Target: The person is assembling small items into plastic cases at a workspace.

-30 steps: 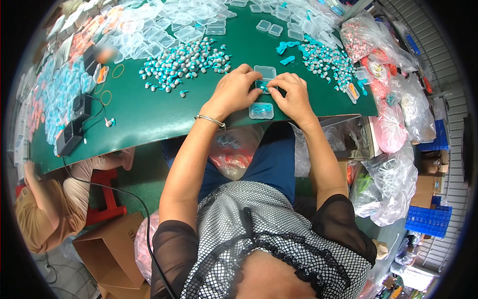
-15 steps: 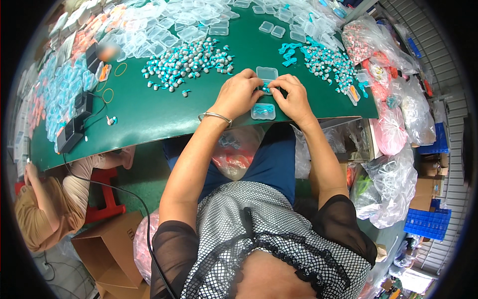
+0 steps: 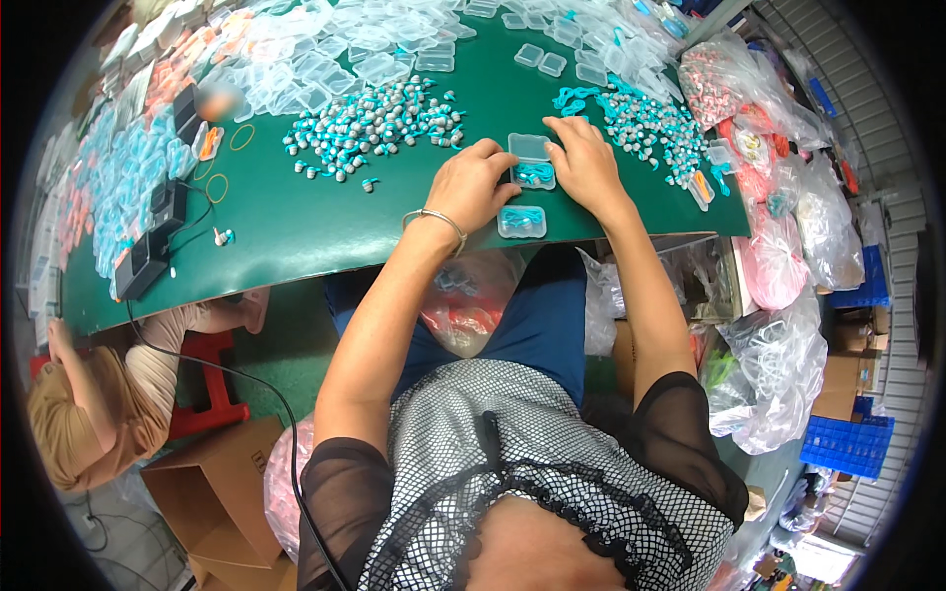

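A small clear plastic box (image 3: 535, 184) lies with its lid (image 3: 529, 146) raised on the far side, and a turquoise cord is coiled inside it. My left hand (image 3: 471, 182) grips the left edge of this box between thumb and fingers. My right hand (image 3: 588, 169) is beside the box's right side, fingers stretched forward and thumb near the lid, with nothing visible in it. A second clear box (image 3: 521, 222) containing turquoise cord lies just nearer to me, apart from both hands.
Turquoise-and-grey earplugs (image 3: 374, 123) are heaped at the far left, with another turquoise-and-white pile (image 3: 645, 128) at the right. Clear empty boxes (image 3: 394, 39) cover the far table. Black devices (image 3: 143, 264) stand leftward. Another person (image 3: 99, 414) sits at the left.
My right hand has drawn away from the box's inside, moving forward and right, its fingers straightening. The coiled cord now shows. My left hand stays at the box.
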Demonstrator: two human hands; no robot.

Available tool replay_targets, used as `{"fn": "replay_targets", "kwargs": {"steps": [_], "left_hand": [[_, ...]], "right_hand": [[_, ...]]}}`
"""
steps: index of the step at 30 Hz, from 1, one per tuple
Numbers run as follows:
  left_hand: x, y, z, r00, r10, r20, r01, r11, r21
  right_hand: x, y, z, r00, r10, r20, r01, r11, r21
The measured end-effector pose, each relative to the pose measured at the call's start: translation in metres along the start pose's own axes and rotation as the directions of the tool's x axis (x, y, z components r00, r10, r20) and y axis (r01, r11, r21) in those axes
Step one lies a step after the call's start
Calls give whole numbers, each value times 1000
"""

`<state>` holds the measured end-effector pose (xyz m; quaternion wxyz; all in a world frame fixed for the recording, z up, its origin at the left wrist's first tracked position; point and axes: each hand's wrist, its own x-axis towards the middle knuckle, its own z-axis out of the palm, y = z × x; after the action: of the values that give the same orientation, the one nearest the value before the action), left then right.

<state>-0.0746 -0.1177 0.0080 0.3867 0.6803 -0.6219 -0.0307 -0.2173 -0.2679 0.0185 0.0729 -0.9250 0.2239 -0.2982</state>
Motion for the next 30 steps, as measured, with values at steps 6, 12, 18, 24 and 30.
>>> {"fn": "replay_targets", "kwargs": {"steps": [6, 12, 18, 24, 30], "left_hand": [[2, 0, 1, 999, -16, 29, 16, 1000, -12], [2, 1, -3, 997, -61, 47, 62, 998, -25], [6, -5, 5, 999, 28, 37, -30, 999, 39], [7, -12, -7, 999, 31, 38, -27, 995, -97], [-14, -9, -28, 994, 84, -73, -77, 993, 90]], "right_hand": [[8, 3, -2, 975, 114, 189, -157, 960, 232], [-12, -1, -11, 987, -136, 83, 96, 924, 371], [-16, -3, -11, 979, -189, 72, 153, 925, 347], [-15, -15, -1, 986, -156, 60, 113, 887, 449], [37, 4, 6, 888, -388, 246, 200, 808, 555]]}}
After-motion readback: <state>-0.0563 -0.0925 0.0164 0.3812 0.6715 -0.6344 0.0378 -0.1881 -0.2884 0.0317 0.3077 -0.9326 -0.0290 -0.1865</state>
